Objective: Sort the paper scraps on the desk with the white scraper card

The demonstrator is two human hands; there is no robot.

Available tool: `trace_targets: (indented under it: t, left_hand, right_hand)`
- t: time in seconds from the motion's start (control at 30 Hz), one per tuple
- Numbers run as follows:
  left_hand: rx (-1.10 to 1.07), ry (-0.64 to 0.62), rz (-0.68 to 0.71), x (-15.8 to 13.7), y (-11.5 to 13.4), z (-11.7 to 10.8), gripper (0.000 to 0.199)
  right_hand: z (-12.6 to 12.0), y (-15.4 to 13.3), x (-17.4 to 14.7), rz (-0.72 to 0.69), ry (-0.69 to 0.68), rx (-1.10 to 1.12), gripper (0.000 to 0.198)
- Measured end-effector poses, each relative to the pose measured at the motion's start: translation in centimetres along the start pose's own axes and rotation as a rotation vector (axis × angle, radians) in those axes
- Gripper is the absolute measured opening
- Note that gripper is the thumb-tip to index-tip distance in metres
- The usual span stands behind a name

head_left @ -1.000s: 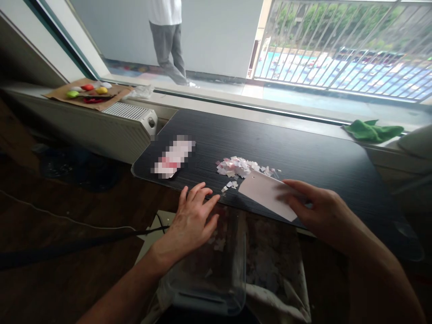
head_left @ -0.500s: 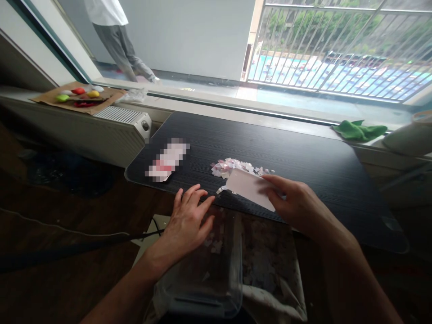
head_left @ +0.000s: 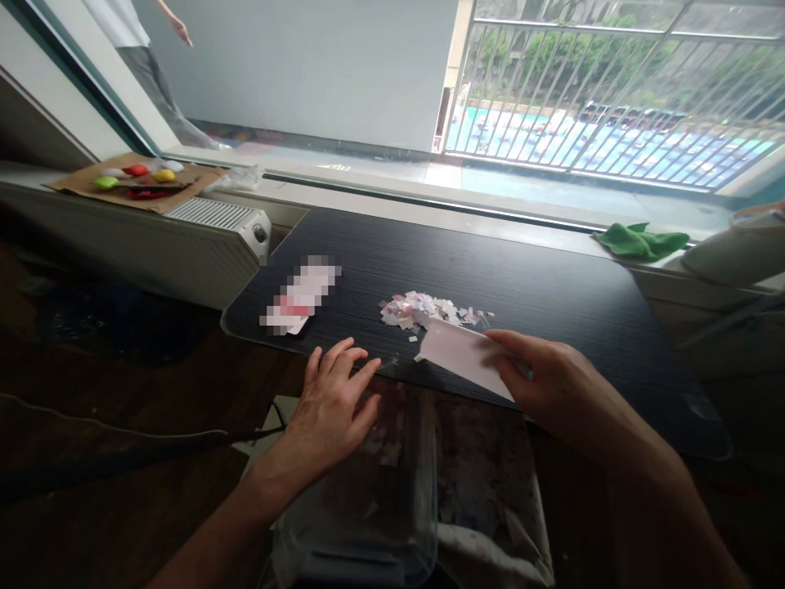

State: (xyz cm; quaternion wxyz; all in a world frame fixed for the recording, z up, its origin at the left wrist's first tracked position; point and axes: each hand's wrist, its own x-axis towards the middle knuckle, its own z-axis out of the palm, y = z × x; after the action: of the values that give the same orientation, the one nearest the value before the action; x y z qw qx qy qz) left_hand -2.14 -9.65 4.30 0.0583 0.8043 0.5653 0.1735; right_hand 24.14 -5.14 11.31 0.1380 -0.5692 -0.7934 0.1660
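Note:
My right hand [head_left: 536, 368] is closed on one end of a pale, flat card [head_left: 463, 353], held tilted over the near part of the dark table [head_left: 540, 286]. Just beyond the card's far edge lies a heap of small paper scraps [head_left: 423, 309], white with some pink. A stray scrap or two sits beside the card. My left hand [head_left: 340, 401] is open, fingers spread, at the table's near edge, holding nothing. Below it stands a clear plastic box [head_left: 429, 491] with a few scraps inside, partly hidden by my left hand and forearm.
A blurred-out pinkish card [head_left: 300, 298] lies at the table's left. On the sill are a brown paper sheet with coloured lumps [head_left: 138, 180] and a green cloth [head_left: 641, 241]. A radiator [head_left: 233, 221] stands left. Behind the glass, a person [head_left: 144, 74] walks.
My right hand has drawn the card slightly right and toward me, away from the heap. Scraps near the card's left corner have gone from there. The person outside has moved left.

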Motion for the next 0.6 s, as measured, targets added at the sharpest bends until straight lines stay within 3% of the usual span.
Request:
trace_targets:
  t: [0.17, 0.33, 0.47, 0.6]
  left_hand:
    - [-0.005, 0.003, 0.008, 0.1, 0.0, 0.2, 0.037]
    - [0.008, 0.022, 0.035, 0.1, 0.1, -0.1, 0.037]
    - [0.018, 0.018, 0.026, 0.1, -0.2, -0.1, 0.037]
    - [0.006, 0.023, 0.053, 0.5, 0.2, 0.3, 0.037]
  right_hand:
    - [-0.4, 0.0, 0.6, -0.003, 0.057, 0.013, 0.034]
    - [0.0, 0.2, 1.3, -0.012, 0.018, -0.001, 0.032]
    - [-1.7, 2.3, -1.1, 0.069, -0.009, -0.039, 0.029]
    - [-2.9, 4.8, -2.4, 0.141, 0.020, 0.151, 0.030]
